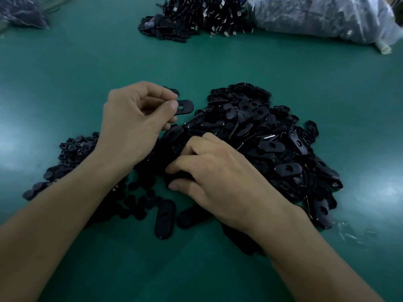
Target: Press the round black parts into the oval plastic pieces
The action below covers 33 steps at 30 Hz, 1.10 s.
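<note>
Table (218, 66) is showing teal-green all over, w/ pale glare patches at l. & r. edges. Oval pile (272, 138) is reading black, some pcs glinting white along rims. Held oval (185, 106) is showing plain black too. Round parts (72, 149) are looking matte black, no pattern. Cables (207, 14) at back are showing black w/ silver tips. Bag (316, 16) is looking cloudy grey-white, dark stuff showing through.
</note>
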Each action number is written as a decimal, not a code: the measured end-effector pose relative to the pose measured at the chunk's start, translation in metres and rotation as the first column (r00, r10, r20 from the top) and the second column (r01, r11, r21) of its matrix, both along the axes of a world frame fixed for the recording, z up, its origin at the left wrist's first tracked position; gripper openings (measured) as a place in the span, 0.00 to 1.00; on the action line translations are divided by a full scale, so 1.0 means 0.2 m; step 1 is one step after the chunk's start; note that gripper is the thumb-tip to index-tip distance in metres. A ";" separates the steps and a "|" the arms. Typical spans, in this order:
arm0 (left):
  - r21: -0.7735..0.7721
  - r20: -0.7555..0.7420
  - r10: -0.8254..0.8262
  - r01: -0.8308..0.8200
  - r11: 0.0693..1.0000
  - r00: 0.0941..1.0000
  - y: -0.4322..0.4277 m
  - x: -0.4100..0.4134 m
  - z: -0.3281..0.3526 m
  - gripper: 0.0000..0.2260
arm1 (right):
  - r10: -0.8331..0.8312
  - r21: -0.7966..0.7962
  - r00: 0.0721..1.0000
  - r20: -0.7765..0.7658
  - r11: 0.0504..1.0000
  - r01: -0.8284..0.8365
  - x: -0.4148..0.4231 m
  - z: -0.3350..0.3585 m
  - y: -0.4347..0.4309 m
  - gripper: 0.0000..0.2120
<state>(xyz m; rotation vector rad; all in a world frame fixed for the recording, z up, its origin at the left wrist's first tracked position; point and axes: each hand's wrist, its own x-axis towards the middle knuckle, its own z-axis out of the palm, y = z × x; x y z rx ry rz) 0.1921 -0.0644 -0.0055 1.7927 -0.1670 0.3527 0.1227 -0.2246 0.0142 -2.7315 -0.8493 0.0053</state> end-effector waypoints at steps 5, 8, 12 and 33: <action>0.018 0.001 0.010 -0.010 1.000 1.000 0.00 0.00 0.00 0.07 | 0.002 0.029 0.999 0.037 1.000 -0.003 0.00 -0.01 0.01 0.13; 0.043 0.008 0.012 -0.012 0.999 1.000 0.00 -0.01 0.00 0.07 | -0.013 0.036 0.996 0.093 0.999 0.010 0.00 -0.03 0.01 0.13; 0.051 0.000 0.007 -0.007 0.999 1.000 -0.01 -0.02 0.01 0.06 | -0.085 0.233 0.982 0.171 0.972 0.043 0.00 -0.04 0.02 0.11; -0.031 -0.034 -0.272 0.271 0.962 0.962 -0.08 -0.13 0.07 0.12 | -0.299 0.883 0.954 -0.024 0.440 0.160 0.04 -0.05 -0.20 0.07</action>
